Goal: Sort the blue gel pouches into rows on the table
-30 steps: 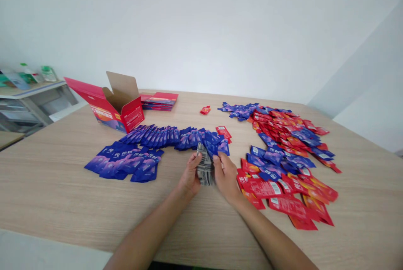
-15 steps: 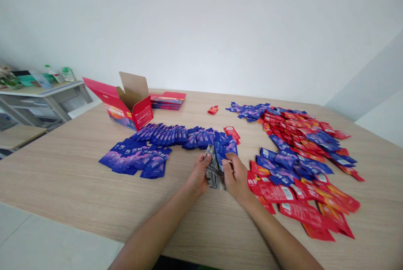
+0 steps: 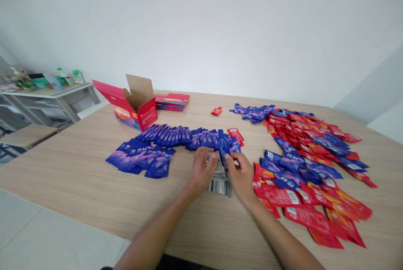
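Observation:
My left hand [image 3: 202,170] is closed, thumb and fingers pinching the upper left edge of a grey, black and white striped piece [image 3: 219,185] that looks like cloth or a soft pouch. Its lower part hangs or lies between my wrists. In my right hand [image 3: 242,172], thumb and fingertips pinch the lower end of a blue sachet [image 3: 223,144], which stands up at the top of the striped piece. Whether the sachet is partly inside it, I cannot tell. Just beyond my hands runs an overlapping row of blue sachets [image 3: 173,135].
An open red carton [image 3: 135,112] stands at the back left, beside a stack of flat red cartons [image 3: 174,101]. Fanned blue sachets [image 3: 140,158] lie left. Mixed red sachets [image 3: 302,196] and blue ones spread across the right. Single red packets [image 3: 216,111] lie farther back.
My left hand has turned over the top of the striped piece, which now shows lower and spread wider. The blue sachet stands more upright. The camera view has shifted slightly left.

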`<state>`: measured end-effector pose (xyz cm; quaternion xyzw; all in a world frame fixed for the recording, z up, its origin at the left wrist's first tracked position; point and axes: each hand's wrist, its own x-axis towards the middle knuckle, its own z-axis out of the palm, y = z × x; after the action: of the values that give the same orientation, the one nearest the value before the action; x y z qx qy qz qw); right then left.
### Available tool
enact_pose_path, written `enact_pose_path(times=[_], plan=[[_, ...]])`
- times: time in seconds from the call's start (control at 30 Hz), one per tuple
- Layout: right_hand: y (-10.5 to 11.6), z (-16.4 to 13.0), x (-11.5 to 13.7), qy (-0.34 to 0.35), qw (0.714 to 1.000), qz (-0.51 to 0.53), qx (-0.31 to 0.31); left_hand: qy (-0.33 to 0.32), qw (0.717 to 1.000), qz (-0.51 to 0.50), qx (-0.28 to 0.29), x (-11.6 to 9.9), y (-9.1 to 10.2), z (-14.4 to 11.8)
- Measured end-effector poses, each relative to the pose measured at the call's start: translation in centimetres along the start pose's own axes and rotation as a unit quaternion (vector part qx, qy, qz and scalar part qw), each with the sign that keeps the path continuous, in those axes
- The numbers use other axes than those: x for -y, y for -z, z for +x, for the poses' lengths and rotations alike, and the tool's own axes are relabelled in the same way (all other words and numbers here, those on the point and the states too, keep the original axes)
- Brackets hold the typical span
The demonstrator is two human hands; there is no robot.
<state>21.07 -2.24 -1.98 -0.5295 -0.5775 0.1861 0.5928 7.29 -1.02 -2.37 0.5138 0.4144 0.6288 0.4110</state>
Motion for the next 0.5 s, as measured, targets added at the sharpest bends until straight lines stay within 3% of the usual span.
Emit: enact_pose_path(times=[0.1,0.17,0.27,0.33,0.43,0.5], plan=[[-0.5,-0.8,-0.1,0.088,0.993,-0.066,0.042,0.019,0.995,-0.044,0.085,-0.5,-0.5,-0.4],[-0.7,-1.2,0.0,0.132,0.984,-0.094,0.070,0.062,0.990,-0.064,0.110,-0.7,-0.9,-0.4],[-0.5,-1.4,0.4,0.162,0.976,-0.077,0.121,0.105,0.989,-0.088,0.053,-1.4,-0.5,0.5],[-0.2,-1.2,0.6,0.153,0.977,-0.044,0.138,0.077,0.994,-0.083,-0.010,-2.2,0.9,1.8],[0.2,-0.5,0.5,0.111,0.990,-0.020,0.084,0.040,0.996,0.056,-0.048,-3.2,4.4,4.1],[0.5,0.3,0.0,0.086,0.995,-0.022,0.041,0.037,0.979,0.189,-0.061,-3.5,7.0,5.3]])
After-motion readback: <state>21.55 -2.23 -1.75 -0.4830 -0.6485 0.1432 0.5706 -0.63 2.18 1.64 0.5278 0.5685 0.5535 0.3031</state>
